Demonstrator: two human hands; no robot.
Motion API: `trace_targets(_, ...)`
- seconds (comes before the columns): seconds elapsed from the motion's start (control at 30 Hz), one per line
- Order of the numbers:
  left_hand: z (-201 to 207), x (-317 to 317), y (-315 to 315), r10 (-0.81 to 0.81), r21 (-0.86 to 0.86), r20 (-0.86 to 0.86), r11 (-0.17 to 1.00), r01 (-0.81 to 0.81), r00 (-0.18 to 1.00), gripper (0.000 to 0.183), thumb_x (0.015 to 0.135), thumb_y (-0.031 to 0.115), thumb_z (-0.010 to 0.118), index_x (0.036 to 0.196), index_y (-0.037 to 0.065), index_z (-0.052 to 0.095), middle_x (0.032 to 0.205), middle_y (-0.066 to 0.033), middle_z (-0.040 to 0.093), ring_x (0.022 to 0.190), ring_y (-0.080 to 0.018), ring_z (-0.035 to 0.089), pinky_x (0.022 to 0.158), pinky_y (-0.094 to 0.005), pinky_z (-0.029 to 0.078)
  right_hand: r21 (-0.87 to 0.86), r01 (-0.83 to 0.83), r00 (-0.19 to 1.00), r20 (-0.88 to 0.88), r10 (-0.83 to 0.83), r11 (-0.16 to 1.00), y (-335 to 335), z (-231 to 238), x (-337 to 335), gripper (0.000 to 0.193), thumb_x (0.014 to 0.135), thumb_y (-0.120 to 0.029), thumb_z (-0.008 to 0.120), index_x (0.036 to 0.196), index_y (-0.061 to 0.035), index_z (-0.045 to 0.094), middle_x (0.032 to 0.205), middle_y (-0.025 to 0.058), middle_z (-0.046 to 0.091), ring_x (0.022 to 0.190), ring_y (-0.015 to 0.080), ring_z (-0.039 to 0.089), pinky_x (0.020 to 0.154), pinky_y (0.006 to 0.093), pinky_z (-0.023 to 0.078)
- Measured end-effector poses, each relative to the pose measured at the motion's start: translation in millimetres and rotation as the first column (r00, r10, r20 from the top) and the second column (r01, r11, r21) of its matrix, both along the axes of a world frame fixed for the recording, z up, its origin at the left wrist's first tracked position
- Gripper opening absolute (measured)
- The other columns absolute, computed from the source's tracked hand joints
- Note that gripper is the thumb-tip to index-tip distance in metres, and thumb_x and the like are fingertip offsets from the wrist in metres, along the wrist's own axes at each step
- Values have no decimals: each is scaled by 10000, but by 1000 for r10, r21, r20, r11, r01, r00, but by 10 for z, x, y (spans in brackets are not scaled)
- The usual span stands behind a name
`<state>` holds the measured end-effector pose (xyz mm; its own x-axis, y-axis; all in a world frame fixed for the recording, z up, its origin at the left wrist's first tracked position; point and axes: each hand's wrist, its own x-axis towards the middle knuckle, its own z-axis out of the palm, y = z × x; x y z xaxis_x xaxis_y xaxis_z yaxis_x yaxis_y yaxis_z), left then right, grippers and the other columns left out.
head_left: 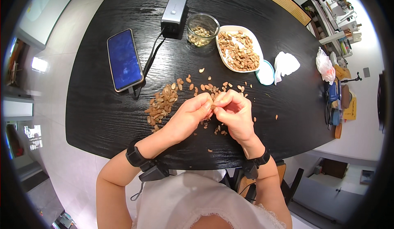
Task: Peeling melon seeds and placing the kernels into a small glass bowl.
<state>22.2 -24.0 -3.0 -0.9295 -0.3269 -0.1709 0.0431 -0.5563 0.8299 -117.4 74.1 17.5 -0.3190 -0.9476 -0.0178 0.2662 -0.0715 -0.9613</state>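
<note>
My left hand [189, 115] and my right hand [238, 118] meet over the near middle of the table, thumbs and forefingers pinched together. Between their fingertips is a small brown pumpkin seed [213, 107], mostly covered by the fingers. Left of my left hand lies a heap of brown seeds or shells [162, 105]; which of the two I cannot tell. More are scattered under and around both hands. Beyond them, a white bowl [255, 44] holds many tan seeds. A glass jar [204, 22] beside it is partly filled with pale greenish kernels.
On the black table [295, 118], a phone [124, 61] lies at the left, near a grey power bank [175, 8] with a black cable. Right of the bowl are a pale blue-rimmed lid [266, 73] and crumpled white tissue [286, 65]. Bags and pouches [342, 97] sit past the right edge.
</note>
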Motion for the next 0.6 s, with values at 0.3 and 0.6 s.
trace_targets(0.3, 73, 17, -43, 21, 166, -35, 986, -15, 999, 170, 1000, 215, 439, 898, 91, 494, 841, 29, 461, 783, -62, 415, 743, -215, 356, 26, -32, 998, 48, 30, 999, -32, 111, -5, 110, 847, 101, 589, 931, 34, 613, 916, 87, 623, 852, 150, 637, 789, 280, 528)
trace_targets(0.6, 65, 16, -42, 11, 155, -35, 988, -5, 999, 170, 1000, 206, 438, 910, 78, 502, 838, 28, 460, 780, -59, 412, 736, -212, 358, 18, -51, 997, 50, 50, 999, -26, 79, -37, 106, 840, 98, 606, 922, 33, 626, 907, 94, 633, 843, 149, 638, 784, 279, 528)
